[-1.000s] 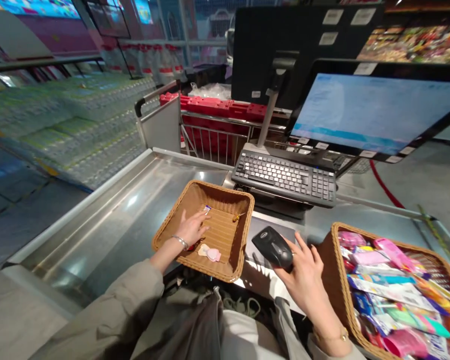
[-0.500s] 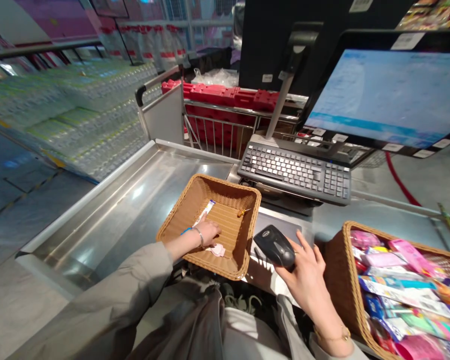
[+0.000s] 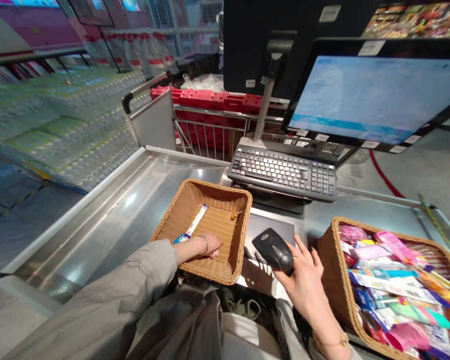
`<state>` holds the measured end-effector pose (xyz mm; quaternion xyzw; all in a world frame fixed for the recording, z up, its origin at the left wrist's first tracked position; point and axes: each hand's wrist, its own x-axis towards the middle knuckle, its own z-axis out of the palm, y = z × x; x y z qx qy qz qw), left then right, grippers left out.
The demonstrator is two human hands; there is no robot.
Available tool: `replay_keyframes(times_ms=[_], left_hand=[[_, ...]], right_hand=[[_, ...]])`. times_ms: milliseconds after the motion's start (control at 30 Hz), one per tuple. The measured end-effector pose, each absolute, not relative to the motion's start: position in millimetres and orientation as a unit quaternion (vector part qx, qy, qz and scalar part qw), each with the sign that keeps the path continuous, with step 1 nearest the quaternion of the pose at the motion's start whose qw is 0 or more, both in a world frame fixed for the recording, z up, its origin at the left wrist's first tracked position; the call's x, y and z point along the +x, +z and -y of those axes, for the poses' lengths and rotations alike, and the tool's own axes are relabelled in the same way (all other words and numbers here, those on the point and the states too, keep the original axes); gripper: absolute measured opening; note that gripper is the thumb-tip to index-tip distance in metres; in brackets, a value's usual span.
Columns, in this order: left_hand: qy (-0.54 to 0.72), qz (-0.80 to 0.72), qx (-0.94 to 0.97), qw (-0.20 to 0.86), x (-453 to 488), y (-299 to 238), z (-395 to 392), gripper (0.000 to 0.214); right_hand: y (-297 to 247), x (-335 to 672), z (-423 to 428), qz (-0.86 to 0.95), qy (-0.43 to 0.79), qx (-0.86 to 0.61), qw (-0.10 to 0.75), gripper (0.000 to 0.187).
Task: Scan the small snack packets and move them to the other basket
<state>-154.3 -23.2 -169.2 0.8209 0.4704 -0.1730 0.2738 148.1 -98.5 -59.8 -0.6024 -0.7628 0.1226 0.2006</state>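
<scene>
A brown wicker basket [image 3: 242, 255] stands on the metal counter in front of me. My left hand [image 3: 211, 243] reaches down inside it, fingers bent and drawn together over a small pink item [image 3: 215, 253], which is mostly covered. Beside that hand lies a long white packet [image 3: 196, 222] with a blue end, apparently a toothbrush pack. A small orange-yellow piece [image 3: 235, 215] is at the basket's far right. To the right of the basket, my right hand [image 3: 303, 272] is closed around a black barcode scanner [image 3: 273, 250], its head pointing left.
On the right a second wicker basket [image 3: 335, 280] is heaped with colourful packaged goods [image 3: 401, 295]. Behind stand a keyboard [image 3: 283, 170] and a tilted monitor [image 3: 375, 100]. The metal counter [image 3: 108, 220] has a raised rim; stacked bottles [image 3: 67, 125] are beyond it, left.
My left hand has moved right and toward me within the basket, over the pink item, uncovering more of the white packet. The right hand keeps the scanner in much the same place.
</scene>
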Motion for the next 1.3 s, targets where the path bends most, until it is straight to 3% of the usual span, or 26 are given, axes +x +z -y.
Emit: replay_keyframes(times_ms=[100,400,700,1000,1300], left_hand=[[-0.114,-0.524,0.794,0.285,-162,-170,12,0.015],[-0.041,-0.686,0.68,0.256,-183,-191,-6,0.036],[-0.053,-0.601,0.771,0.206,-187,-185,-1,0.065],[-0.074,-0.596,0.785,0.151,-185,-184,-3,0.039],[-0.061,-0.595,0.792,0.121,-182,-161,-8,0.03]], right_hand=[[-60,151,99,0.754,0.123,-0.613,0.202,0.025],[-61,151,97,0.756,0.119,-0.608,0.212,0.025],[-63,156,98,0.756,0.105,-0.607,0.219,0.022],[-64,165,103,0.74,0.103,-0.625,0.226,0.021],[-63,167,104,0.732,0.106,-0.629,0.24,0.019]])
